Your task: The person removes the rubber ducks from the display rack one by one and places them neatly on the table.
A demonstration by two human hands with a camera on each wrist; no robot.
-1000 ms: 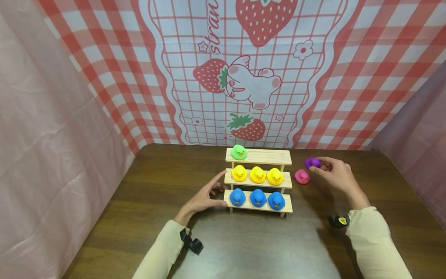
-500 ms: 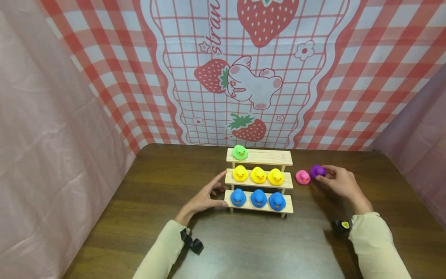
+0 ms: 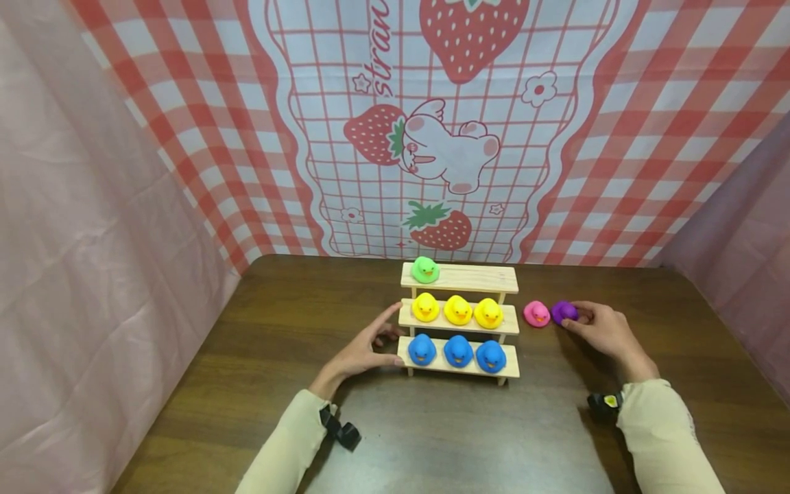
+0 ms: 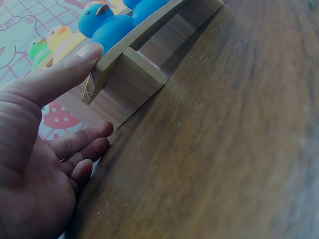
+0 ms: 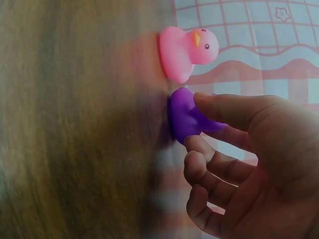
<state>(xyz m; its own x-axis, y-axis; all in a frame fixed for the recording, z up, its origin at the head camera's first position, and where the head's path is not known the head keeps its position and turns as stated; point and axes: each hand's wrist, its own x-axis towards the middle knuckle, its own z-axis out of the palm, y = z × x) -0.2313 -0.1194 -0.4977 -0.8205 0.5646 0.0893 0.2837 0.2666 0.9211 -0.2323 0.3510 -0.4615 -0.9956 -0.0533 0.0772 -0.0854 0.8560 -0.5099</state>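
Duck (image 5: pixel 184 122), purple | pinched between right fingers (image 5: pixel 229 167) | pink duck (image 5: pixel 175 56) just beside

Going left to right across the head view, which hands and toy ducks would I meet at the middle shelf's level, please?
Left hand → left yellow toy duck → middle yellow toy duck → right yellow toy duck → pink toy duck → purple toy duck → right hand.

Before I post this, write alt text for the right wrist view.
A right hand pinches a purple toy duck between thumb and fingers, beside a pink toy duck standing on a brown wooden tabletop. Behind them is a red-and-white patterned cloth.
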